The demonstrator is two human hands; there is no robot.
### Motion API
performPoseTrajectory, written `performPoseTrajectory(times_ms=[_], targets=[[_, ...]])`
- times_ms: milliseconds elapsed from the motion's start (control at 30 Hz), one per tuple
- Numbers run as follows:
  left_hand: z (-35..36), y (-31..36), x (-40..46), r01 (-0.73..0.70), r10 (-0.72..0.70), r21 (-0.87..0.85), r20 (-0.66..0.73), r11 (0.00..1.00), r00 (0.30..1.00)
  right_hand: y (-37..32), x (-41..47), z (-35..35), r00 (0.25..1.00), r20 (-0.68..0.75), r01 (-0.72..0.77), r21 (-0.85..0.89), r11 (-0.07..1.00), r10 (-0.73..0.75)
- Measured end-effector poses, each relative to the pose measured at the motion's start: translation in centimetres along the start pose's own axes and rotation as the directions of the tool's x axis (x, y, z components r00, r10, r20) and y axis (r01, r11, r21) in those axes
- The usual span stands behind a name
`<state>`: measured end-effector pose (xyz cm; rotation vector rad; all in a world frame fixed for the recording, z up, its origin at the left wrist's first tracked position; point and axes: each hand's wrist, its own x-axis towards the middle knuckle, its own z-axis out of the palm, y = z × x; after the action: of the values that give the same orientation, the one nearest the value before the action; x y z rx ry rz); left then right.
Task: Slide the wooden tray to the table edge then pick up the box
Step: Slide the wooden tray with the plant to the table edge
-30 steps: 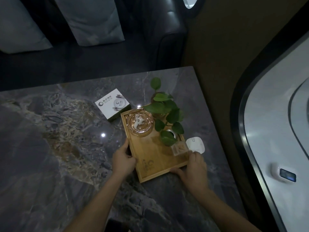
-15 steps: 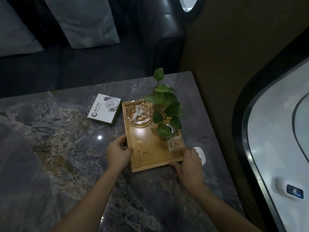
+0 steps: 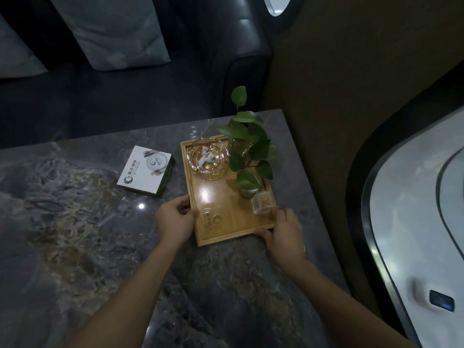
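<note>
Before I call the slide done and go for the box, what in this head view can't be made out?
- Table under and just right of the right hand: hidden by the hand.
- Plant container: masked by leaves, dim light.
- Print on the box: too small.
- Small clear container contents: too small, blurred.
- Wooden tray underside grip by the left hand: hidden.

You can't read any lettering here. The box (image 3: 145, 171), beyond your left hand (image 3: 175, 218), carries a round swirl logo and lines of characters too blurred to make out. The wooden tray (image 3: 227, 222) shows a pale ring emblem with tiny illegible print between your hands, nearer your right hand (image 3: 283, 232).
</note>
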<state>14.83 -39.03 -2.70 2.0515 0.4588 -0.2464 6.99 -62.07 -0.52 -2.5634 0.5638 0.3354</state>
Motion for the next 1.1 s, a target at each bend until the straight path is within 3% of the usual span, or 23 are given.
performPoseTrajectory(times_ms=[1100], targets=[[7.3,4.5,-1.3,-0.129,0.138,-0.059,0.175,0.990,0.975,6.1,1.4,-3.7,0.987,-0.016,-0.160,0.026,0.987,0.160]])
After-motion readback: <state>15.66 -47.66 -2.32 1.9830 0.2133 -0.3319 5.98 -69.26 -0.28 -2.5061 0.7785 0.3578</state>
